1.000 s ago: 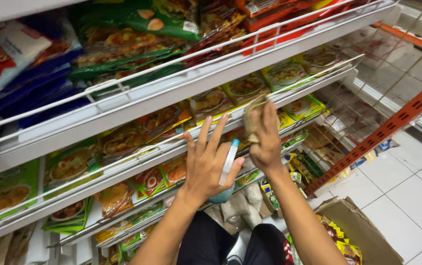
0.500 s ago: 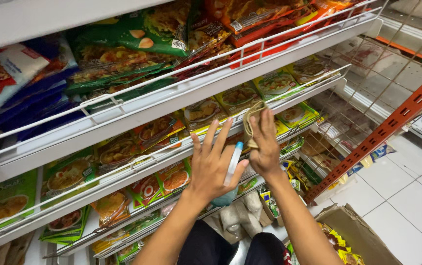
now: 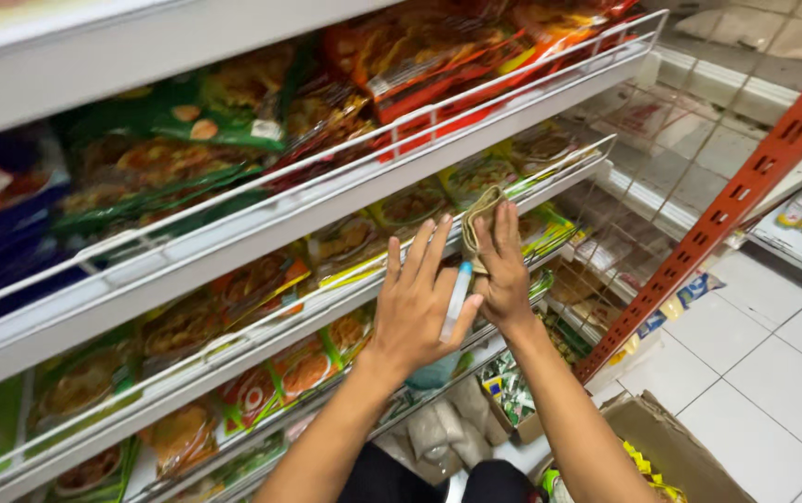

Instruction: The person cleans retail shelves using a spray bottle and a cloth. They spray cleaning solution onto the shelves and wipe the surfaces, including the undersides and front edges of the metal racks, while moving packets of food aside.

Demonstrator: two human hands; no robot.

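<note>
Clearly the step in hand is wiping the front of a store shelf (image 3: 326, 210): the right hand (image 3: 503, 270) presses a folded tan cloth (image 3: 477, 219) under flattened fingers against the white wire rail (image 3: 363, 270) of the middle tier, just in front of the green and yellow snack packets (image 3: 475, 177). The left hand (image 3: 415, 303) is spread, fingers fanned toward the same rail, while a slim white pen-like stick with a blue tip (image 3: 457, 300) sits pinched between thumb and palm. The cloth looks soft, crumpled and doubled over, only its upper edge showing above the fingers. Judging from this, the next move calls for steady pressure along the rail without knocking the packets leaning behind it.
</note>
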